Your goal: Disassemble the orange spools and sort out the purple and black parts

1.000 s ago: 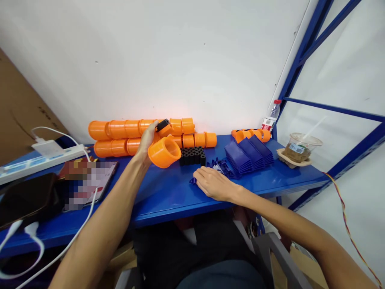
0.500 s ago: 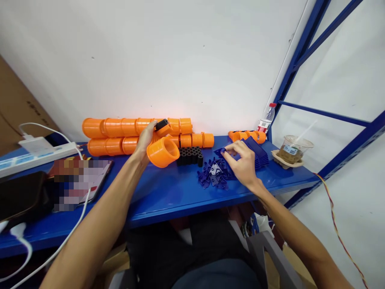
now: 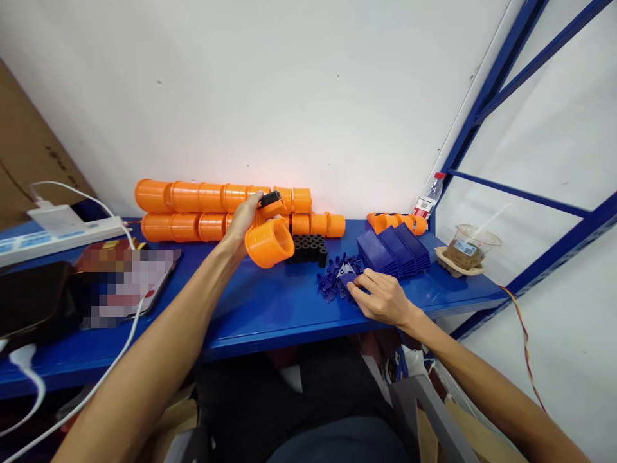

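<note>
My left hand (image 3: 244, 222) is closed round an orange plastic cylinder part (image 3: 270, 244), its open round end turned toward the right. On that part's upper arm sits a short black tube (image 3: 270, 198). Low over a heap of small dark blue plastic pieces (image 3: 330, 280), my right hand (image 3: 383, 299) is closed, thumb and fingers pinched at a flat blue plastic piece (image 3: 346, 279). The fingers hide much of that piece and the right side of the heap. Just behind this hand lie fanned stacks of blue plates (image 3: 378, 251).
Two rows of orange cylinders (image 3: 187, 196) lie along the wall, with black tubes (image 3: 308, 247) standing before them. More orange parts (image 3: 385, 223), a bottle (image 3: 428, 196) and a drink cup (image 3: 470, 247) are at right. A power strip (image 3: 103, 230) and tablet (image 3: 161, 273) lie left.
My right hand has come down and toward me from the blue plates to the small-piece heap, uncovering the stacks. My left hand still holds the orange part, slightly further right in view.
</note>
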Demonstrator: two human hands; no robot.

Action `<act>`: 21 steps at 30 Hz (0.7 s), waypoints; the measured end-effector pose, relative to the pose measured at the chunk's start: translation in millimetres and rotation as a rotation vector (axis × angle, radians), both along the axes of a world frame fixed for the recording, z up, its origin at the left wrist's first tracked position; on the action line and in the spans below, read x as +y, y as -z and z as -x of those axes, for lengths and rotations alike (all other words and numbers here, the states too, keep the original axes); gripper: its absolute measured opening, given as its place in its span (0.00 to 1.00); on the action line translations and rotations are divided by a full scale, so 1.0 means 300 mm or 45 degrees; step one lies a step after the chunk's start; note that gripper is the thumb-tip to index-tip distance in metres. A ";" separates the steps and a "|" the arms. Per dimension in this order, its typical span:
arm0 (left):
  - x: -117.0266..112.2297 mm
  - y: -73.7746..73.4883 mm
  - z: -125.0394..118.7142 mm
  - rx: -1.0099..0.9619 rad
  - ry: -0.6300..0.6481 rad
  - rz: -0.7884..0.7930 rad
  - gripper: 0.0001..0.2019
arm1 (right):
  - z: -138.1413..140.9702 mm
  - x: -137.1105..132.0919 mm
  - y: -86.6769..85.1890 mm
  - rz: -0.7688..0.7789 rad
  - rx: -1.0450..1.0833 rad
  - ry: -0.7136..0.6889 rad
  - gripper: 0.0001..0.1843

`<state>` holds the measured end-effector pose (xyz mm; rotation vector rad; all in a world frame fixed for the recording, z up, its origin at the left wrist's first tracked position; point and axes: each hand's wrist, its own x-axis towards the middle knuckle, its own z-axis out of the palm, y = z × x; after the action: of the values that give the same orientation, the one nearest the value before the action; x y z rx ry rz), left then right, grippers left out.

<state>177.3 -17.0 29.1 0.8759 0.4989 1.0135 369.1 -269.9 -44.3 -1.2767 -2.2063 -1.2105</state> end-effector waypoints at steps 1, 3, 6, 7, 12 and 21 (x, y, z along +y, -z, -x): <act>0.004 0.004 0.000 -0.006 -0.003 -0.005 0.07 | 0.001 0.004 0.003 -0.002 -0.007 0.015 0.11; 0.013 0.010 -0.001 -0.009 -0.003 -0.010 0.08 | 0.003 0.013 0.014 0.000 0.009 0.048 0.11; 0.017 0.015 0.000 0.000 0.020 -0.010 0.09 | 0.008 0.031 0.028 0.016 0.045 0.118 0.12; 0.015 0.014 0.001 -0.002 0.030 -0.010 0.09 | 0.011 0.037 0.028 0.023 0.044 0.141 0.12; -0.010 -0.006 0.005 -0.007 0.066 0.013 0.08 | 0.028 0.038 -0.003 0.079 -0.016 0.198 0.11; -0.037 -0.025 0.000 -0.040 0.074 0.026 0.07 | -0.015 0.090 -0.052 -0.003 0.542 0.059 0.12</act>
<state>177.4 -28.1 36.5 0.8505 0.4537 0.9661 373.5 -243.0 -28.6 -1.4362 -1.8752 -0.8562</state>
